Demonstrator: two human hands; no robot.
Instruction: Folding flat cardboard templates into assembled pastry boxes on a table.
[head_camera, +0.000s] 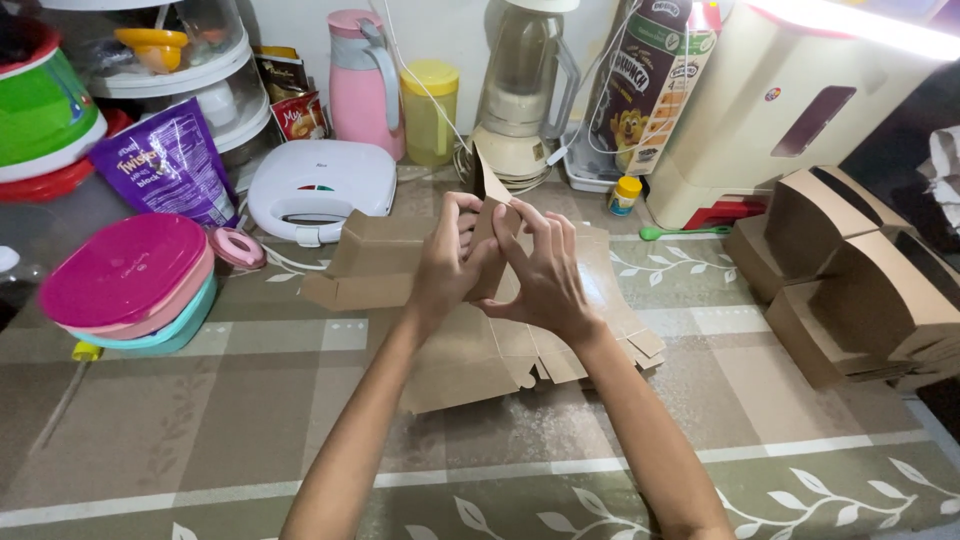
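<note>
Fingers of the left hand (447, 262) pinched on a brown flap (490, 215), thumb on the near face, fingertips curled over its top edge. Fingers of the right hand (545, 275) clamped on the same flap from the other side, index and middle pressing along the fold, thumb tucked under toward the left palm. Both hands touching each other at the thumbs, held just above the table (250, 420).

Flap standing upright, pointed tip rising above the knuckles, joined below to a flat cardboard blank (480, 365) spread on the table under the wrists. One side of the blank already raised into a low wall (365, 265) at the left; notched tabs (640, 345) lying flat at the right.

Farther right, near the table edge, a stack of folded boxes (860, 280). Behind the blank, a white sandwich maker (320, 185), a pink jug (365, 80), a yellow jar (432, 108) and a blender (520, 90). At the left, stacked pink and teal bowls (130, 285) and a purple pouch (170, 165). Green spoon (685, 232) lying between blank and boxes, close to a cream appliance (790, 110).
</note>
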